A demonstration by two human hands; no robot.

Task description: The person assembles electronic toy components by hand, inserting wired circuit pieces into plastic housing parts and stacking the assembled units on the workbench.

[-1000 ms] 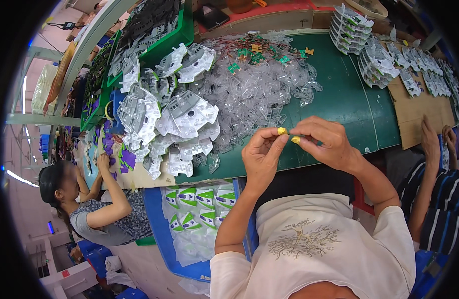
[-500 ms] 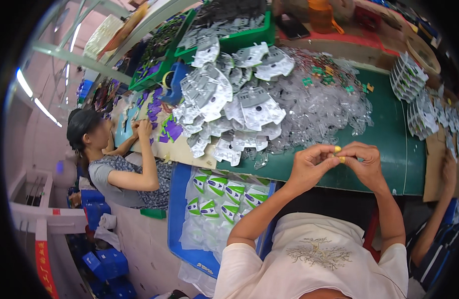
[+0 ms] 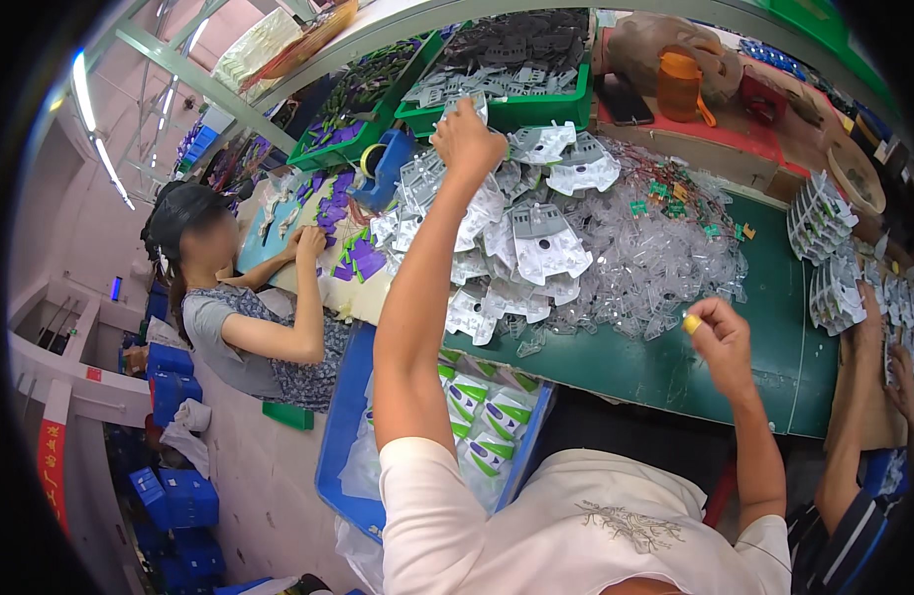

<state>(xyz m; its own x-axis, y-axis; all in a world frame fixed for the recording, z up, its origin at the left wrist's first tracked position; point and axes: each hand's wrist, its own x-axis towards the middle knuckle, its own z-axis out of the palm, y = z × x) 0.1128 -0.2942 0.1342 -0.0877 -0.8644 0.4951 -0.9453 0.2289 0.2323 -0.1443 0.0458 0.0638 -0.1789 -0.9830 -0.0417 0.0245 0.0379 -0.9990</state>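
My left arm reaches far across the bench, and my left hand is closed on the edge of a silver-grey plastic housing piece at the top of a pile of similar pieces, just in front of a green bin. Above the green bench top, my right hand is held with its fingers pinched together. A yellow finger cover shows on a fingertip. Whatever lies in that pinch is too small to make out. Right of the pile spreads a heap of clear plastic parts.
Green bins of parts stand at the back. A blue crate of bagged white-and-green items is at my left. A co-worker sits beyond it; another person's hands are at stacked grey pieces on the right. An orange bottle stands behind.
My hands have parted from above the bench's front. The left went forward and left to the grey pieces; the right moved slightly. The view has shifted, and the other person's hands show more at right.
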